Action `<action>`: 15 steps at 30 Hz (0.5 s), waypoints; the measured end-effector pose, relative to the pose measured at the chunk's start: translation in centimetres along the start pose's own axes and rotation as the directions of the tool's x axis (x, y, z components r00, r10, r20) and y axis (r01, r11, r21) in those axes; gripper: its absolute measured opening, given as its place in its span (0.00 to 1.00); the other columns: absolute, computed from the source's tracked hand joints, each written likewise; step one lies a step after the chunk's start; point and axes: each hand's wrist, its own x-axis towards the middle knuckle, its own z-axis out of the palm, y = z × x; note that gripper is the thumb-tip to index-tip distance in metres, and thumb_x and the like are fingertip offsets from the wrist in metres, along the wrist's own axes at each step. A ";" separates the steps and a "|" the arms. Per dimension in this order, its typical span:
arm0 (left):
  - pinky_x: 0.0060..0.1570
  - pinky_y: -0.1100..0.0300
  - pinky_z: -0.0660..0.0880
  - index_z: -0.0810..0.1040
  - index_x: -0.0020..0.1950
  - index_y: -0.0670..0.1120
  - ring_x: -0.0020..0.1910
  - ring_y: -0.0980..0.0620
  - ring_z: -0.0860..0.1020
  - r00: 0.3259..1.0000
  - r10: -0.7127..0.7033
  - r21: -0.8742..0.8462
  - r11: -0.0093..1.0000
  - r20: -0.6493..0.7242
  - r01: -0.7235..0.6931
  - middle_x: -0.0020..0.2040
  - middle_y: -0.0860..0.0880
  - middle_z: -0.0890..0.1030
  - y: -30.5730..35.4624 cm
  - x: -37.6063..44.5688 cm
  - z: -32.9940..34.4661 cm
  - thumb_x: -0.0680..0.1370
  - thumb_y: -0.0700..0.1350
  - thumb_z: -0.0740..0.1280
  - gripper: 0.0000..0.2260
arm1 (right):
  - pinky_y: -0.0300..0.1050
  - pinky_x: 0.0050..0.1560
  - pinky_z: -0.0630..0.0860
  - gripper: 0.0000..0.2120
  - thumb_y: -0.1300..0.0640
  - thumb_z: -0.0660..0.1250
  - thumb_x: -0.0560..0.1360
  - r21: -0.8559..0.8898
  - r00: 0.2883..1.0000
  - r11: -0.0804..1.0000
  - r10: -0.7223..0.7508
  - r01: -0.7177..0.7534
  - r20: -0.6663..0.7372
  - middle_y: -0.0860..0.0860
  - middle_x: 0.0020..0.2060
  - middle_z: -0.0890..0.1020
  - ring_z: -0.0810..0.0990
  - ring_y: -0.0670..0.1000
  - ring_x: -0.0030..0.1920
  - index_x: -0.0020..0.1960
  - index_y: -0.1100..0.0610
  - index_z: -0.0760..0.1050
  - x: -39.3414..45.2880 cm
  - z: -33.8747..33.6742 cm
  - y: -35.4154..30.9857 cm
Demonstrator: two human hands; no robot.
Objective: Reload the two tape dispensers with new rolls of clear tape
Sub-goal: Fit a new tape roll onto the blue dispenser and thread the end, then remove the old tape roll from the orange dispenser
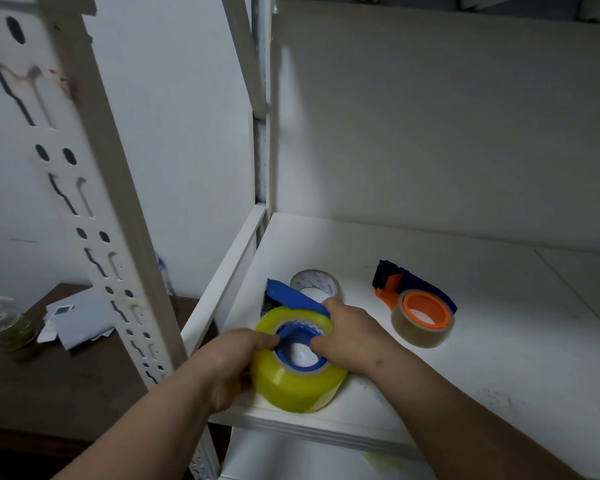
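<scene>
At the white shelf's (482, 358) front edge, both hands, left (232, 362) and right (350, 334), grip a yellowish tape roll (291, 386) seated on the blue dispenser (293, 296). At two o'clock lies the orange dispenser (420, 306); a spare roll (316, 282) sits behind, and a brown table (66, 375) stands at nine o'clock against white walls.

**Things Sitting Around the Shelf**

A white shelf board (499, 341) is sitting inside a white metal rack. A tall post with holes (94, 202) is standing at the left. White papers (80, 318) and a glass jar (6, 329) are lying on a brown table (66, 382).
</scene>
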 end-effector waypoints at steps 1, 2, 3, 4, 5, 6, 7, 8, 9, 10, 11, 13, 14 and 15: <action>0.36 0.57 0.80 0.79 0.61 0.41 0.44 0.46 0.84 0.999 0.027 0.045 0.999 -0.017 -0.026 0.41 0.45 0.88 0.2 0.3 0.2 0.78 0.41 0.68 0.12 | 0.50 0.43 0.81 0.20 0.46 0.66 0.65 -0.003 1.000 1.000 0.011 -0.011 -0.022 0.49 0.44 0.79 0.79 0.50 0.41 0.55 0.48 0.68 0.2 -0.1 0.0; 0.40 0.56 0.81 0.77 0.65 0.42 0.47 0.46 0.84 0.998 0.061 0.079 0.995 -0.033 -0.058 0.46 0.44 0.87 0.5 0.8 0.4 0.79 0.42 0.68 0.15 | 0.48 0.42 0.80 0.21 0.46 0.66 0.65 -0.007 0.999 1.000 0.022 -0.023 -0.042 0.50 0.44 0.78 0.79 0.50 0.41 0.56 0.48 0.67 0.5 -0.3 0.1; 0.47 0.52 0.82 0.73 0.70 0.42 0.51 0.44 0.82 0.994 0.096 0.096 0.991 -0.045 -0.091 0.54 0.42 0.85 0.7 1.2 0.7 0.79 0.42 0.68 0.19 | 0.47 0.41 0.79 0.22 0.47 0.66 0.66 -0.011 0.998 0.999 0.031 -0.032 -0.062 0.50 0.45 0.78 0.78 0.51 0.41 0.58 0.49 0.66 0.7 -0.5 0.2; 0.54 0.48 0.80 0.69 0.73 0.43 0.55 0.42 0.81 0.991 0.125 0.101 0.988 -0.053 -0.119 0.60 0.41 0.82 1.0 1.5 0.9 0.79 0.42 0.68 0.22 | 0.46 0.39 0.78 0.23 0.48 0.66 0.67 -0.012 0.996 0.999 0.040 -0.041 -0.082 0.51 0.45 0.79 0.78 0.51 0.42 0.60 0.49 0.65 1.0 -0.6 0.4; 0.59 0.45 0.78 0.68 0.74 0.44 0.58 0.41 0.80 0.986 0.154 0.106 0.983 -0.062 -0.147 0.62 0.40 0.79 1.3 1.8 1.2 0.78 0.41 0.69 0.24 | 0.45 0.39 0.77 0.24 0.48 0.66 0.68 -0.008 0.994 0.999 0.048 -0.049 -0.102 0.51 0.46 0.78 0.78 0.51 0.42 0.61 0.50 0.65 1.2 -0.7 0.6; 0.61 0.43 0.77 0.68 0.73 0.44 0.58 0.41 0.79 0.981 0.183 0.119 0.978 -0.070 -0.174 0.63 0.41 0.79 1.6 2.2 1.4 0.78 0.40 0.69 0.24 | 0.45 0.38 0.76 0.25 0.49 0.66 0.69 -0.001 0.991 0.998 0.056 -0.057 -0.122 0.51 0.46 0.78 0.78 0.51 0.42 0.63 0.51 0.64 1.4 -0.8 0.8; 0.62 0.42 0.76 0.69 0.71 0.44 0.58 0.40 0.79 0.976 0.205 0.135 0.972 -0.075 -0.193 0.62 0.41 0.79 1.9 2.5 1.7 0.77 0.39 0.69 0.23 | 0.44 0.36 0.75 0.26 0.49 0.66 0.70 0.008 0.987 0.998 0.065 -0.064 -0.144 0.51 0.45 0.78 0.77 0.51 0.41 0.65 0.51 0.62 1.6 -0.9 1.0; 0.61 0.41 0.76 0.71 0.69 0.44 0.57 0.41 0.80 0.973 0.220 0.153 0.966 -0.072 -0.208 0.60 0.41 0.80 2.1 2.8 2.1 0.76 0.37 0.69 0.21 | 0.44 0.35 0.74 0.27 0.50 0.66 0.71 0.017 0.984 0.997 0.073 -0.071 -0.165 0.51 0.44 0.77 0.77 0.51 0.41 0.67 0.52 0.61 1.9 -0.9 1.2; 0.61 0.41 0.77 0.72 0.66 0.45 0.56 0.41 0.80 0.970 0.234 0.171 0.960 -0.070 -0.219 0.58 0.42 0.80 2.4 3.1 2.4 0.76 0.36 0.69 0.20 | 0.44 0.36 0.74 0.27 0.51 0.65 0.72 0.030 0.979 0.997 0.079 -0.075 -0.186 0.52 0.45 0.77 0.77 0.51 0.41 0.68 0.53 0.61 2.2 -1.0 1.3; 0.60 0.41 0.77 0.73 0.64 0.45 0.55 0.41 0.80 0.966 0.247 0.187 0.955 -0.071 -0.230 0.57 0.42 0.81 2.6 3.5 2.7 0.75 0.36 0.70 0.19 | 0.44 0.37 0.75 0.26 0.52 0.64 0.73 0.046 0.975 0.996 0.084 -0.076 -0.206 0.53 0.46 0.78 0.77 0.52 0.42 0.68 0.54 0.60 2.5 -1.0 1.4; 0.59 0.41 0.77 0.73 0.63 0.46 0.55 0.41 0.81 0.963 0.259 0.201 0.950 -0.076 -0.240 0.56 0.42 0.81 2.7 3.8 3.0 0.73 0.37 0.70 0.19 | 0.45 0.38 0.75 0.25 0.53 0.63 0.75 0.057 0.971 0.995 0.087 -0.076 -0.221 0.55 0.48 0.79 0.77 0.53 0.43 0.68 0.55 0.60 2.7 -1.1 1.4; 0.59 0.42 0.77 0.72 0.65 0.47 0.55 0.42 0.80 0.955 0.280 0.230 0.940 -0.095 -0.253 0.56 0.43 0.81 3.0 4.7 3.4 0.73 0.38 0.71 0.21 | 0.45 0.41 0.75 0.24 0.54 0.62 0.76 0.046 0.970 0.997 0.074 -0.065 -0.232 0.57 0.52 0.79 0.78 0.55 0.46 0.69 0.56 0.60 3.0 -1.1 1.6; 0.60 0.43 0.77 0.71 0.67 0.47 0.55 0.42 0.80 0.949 0.294 0.248 0.933 -0.114 -0.259 0.57 0.44 0.81 3.2 5.1 3.6 0.74 0.38 0.70 0.22 | 0.46 0.43 0.75 0.24 0.53 0.61 0.77 0.030 0.972 0.998 0.056 -0.051 -0.227 0.57 0.53 0.79 0.79 0.55 0.49 0.70 0.56 0.59 3.1 -1.1 1.7; 0.59 0.46 0.77 0.70 0.69 0.47 0.56 0.43 0.79 0.940 0.313 0.274 0.924 -0.137 -0.267 0.58 0.44 0.80 3.4 5.5 3.7 0.75 0.37 0.70 0.23 | 0.47 0.46 0.75 0.25 0.52 0.60 0.77 0.016 0.975 0.999 0.040 -0.037 -0.219 0.57 0.55 0.78 0.78 0.56 0.51 0.71 0.55 0.58 3.0 -1.1 1.8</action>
